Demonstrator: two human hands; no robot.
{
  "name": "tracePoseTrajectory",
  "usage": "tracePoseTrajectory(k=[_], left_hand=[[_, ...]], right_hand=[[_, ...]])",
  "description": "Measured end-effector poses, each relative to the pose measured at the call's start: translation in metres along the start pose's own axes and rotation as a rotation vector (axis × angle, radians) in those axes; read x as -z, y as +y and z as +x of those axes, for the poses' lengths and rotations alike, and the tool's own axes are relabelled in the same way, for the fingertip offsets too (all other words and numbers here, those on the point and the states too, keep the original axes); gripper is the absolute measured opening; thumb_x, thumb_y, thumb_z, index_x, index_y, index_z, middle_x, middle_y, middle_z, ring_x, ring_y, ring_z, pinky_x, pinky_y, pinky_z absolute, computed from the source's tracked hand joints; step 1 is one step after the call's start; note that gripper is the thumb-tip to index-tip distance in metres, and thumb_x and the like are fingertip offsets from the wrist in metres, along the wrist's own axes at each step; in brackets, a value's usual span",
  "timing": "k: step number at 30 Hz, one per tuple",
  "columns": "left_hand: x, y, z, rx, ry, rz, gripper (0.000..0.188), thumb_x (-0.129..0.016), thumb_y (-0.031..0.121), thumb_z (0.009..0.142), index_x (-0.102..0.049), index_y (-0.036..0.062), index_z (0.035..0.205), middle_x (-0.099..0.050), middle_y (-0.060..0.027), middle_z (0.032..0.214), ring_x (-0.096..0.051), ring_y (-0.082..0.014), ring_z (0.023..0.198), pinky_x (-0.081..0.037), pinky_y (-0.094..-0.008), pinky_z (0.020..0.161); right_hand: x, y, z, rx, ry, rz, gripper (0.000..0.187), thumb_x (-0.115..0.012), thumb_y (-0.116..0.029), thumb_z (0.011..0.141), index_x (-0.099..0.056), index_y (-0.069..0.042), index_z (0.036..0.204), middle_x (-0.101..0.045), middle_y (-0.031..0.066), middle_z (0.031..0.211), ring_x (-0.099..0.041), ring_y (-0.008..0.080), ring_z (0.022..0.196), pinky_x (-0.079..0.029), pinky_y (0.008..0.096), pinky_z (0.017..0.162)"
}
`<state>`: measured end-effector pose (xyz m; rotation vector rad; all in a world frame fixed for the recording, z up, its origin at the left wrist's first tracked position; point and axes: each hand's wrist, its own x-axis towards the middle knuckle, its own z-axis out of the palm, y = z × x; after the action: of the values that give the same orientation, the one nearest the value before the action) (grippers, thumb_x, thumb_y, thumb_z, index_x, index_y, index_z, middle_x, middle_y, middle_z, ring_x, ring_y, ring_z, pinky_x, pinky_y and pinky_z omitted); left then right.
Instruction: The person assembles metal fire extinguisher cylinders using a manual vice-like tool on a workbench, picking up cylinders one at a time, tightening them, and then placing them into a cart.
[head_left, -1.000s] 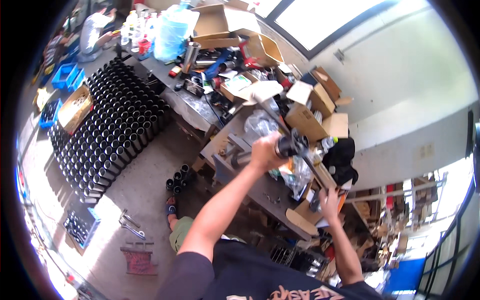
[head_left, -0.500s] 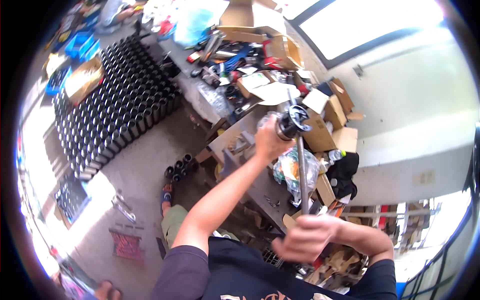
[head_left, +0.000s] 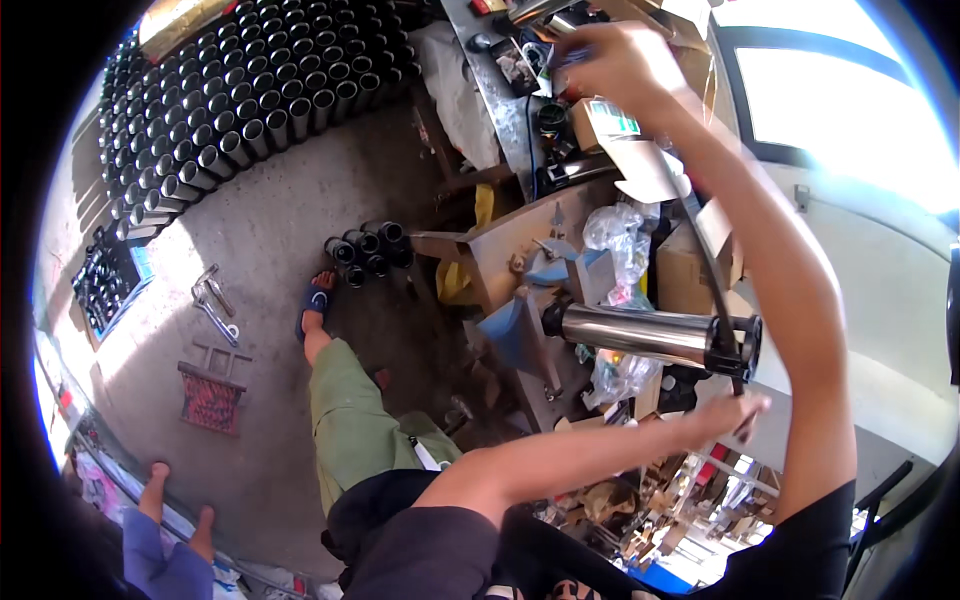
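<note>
A shiny steel tube (head_left: 640, 335) lies level, one end set in a blue-grey bench fixture (head_left: 520, 330), the other ending in a black flange (head_left: 742, 345). A thin black bent rod (head_left: 712, 270) curves down past the flange. My left hand (head_left: 728, 412) reaches across from my grey-sleeved shoulder and closes on the rod's lower end, just below the flange. My right hand (head_left: 612, 62) is stretched far up over the cluttered bench top, fingers curled among small boxes and parts; what it holds, if anything, is hidden.
Rows of black tubes (head_left: 250, 110) stand on the concrete floor, with a small cluster (head_left: 365, 250) by my sandalled foot (head_left: 318, 300). Wrenches (head_left: 210, 300) lie on the floor. Cardboard boxes (head_left: 690, 265) and plastic bags (head_left: 615, 235) crowd the bench. Another person's bare feet (head_left: 160, 480) are at lower left.
The view has swung down toward the floor. My left hand left the tube's top end for the rod's lower end. My right hand rose from the rod to the bench top.
</note>
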<state>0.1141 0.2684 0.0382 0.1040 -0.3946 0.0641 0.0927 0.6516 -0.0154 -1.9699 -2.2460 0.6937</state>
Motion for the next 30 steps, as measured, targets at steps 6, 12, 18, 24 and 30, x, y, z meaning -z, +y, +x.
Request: tracePoseTrajectory(k=[6,12,18,24,30], left_hand=[[-0.070,0.162,-0.170,0.523,0.452,0.087,0.020,-0.062,0.021,0.093,-0.055,0.0025,0.089,-0.046,0.0001,0.070,-0.042,-0.0085,0.052,-0.036,-0.0249,0.042],[-0.099,0.188,-0.149,0.572,0.657,0.539,0.024,-0.060,0.012,0.093,-0.056,0.0003,0.113,-0.049,0.0025,0.073,-0.042,-0.0047,0.053,-0.034,-0.0223,0.041],[-0.112,0.112,-0.127,0.438,1.274,2.734,0.018,-0.058,0.009,0.084,-0.056,0.0002,0.100,-0.065,-0.0234,0.088,-0.069,-0.0431,0.084,-0.057,-0.0532,0.074],[-0.084,0.121,-0.115,0.371,1.087,3.274,0.020,-0.063,0.024,0.088,-0.066,0.0052,0.092,-0.071,-0.0197,0.087,-0.069,-0.0418,0.082,-0.055,-0.0515,0.073],[-0.024,0.300,-0.079,-0.219,-0.395,3.161,0.022,-0.068,0.014,0.077,-0.062,0.0029,0.095,-0.060,-0.0164,0.085,-0.062,-0.0379,0.073,-0.049,-0.0444,0.065]], right_hand=[[0.128,0.327,-0.326,-1.063,0.446,0.394,0.022,-0.065,-0.017,0.086,-0.074,-0.004,0.102,-0.066,0.0050,0.075,-0.062,0.0160,0.063,-0.052,0.0300,0.059],[0.114,0.340,-0.306,-0.682,0.019,-0.603,0.021,-0.061,-0.028,0.091,-0.070,-0.011,0.097,-0.063,0.0120,0.087,-0.062,0.0250,0.081,-0.048,0.0378,0.074],[0.102,0.231,-0.296,-0.653,0.531,0.110,0.058,-0.048,-0.049,0.099,-0.072,0.003,0.103,-0.073,0.0219,0.104,-0.069,0.0354,0.099,-0.051,0.0469,0.090],[0.091,0.192,-0.411,-0.865,0.781,-0.025,0.055,-0.034,-0.048,0.100,-0.073,-0.013,0.118,-0.062,0.0150,0.136,-0.056,0.0312,0.128,-0.042,0.0392,0.110],[-0.060,-0.028,-0.579,-0.924,1.051,-0.498,0.064,-0.046,-0.064,0.099,-0.063,-0.009,0.070,-0.053,0.0044,0.054,-0.056,0.0179,0.047,-0.043,0.0321,0.043]])
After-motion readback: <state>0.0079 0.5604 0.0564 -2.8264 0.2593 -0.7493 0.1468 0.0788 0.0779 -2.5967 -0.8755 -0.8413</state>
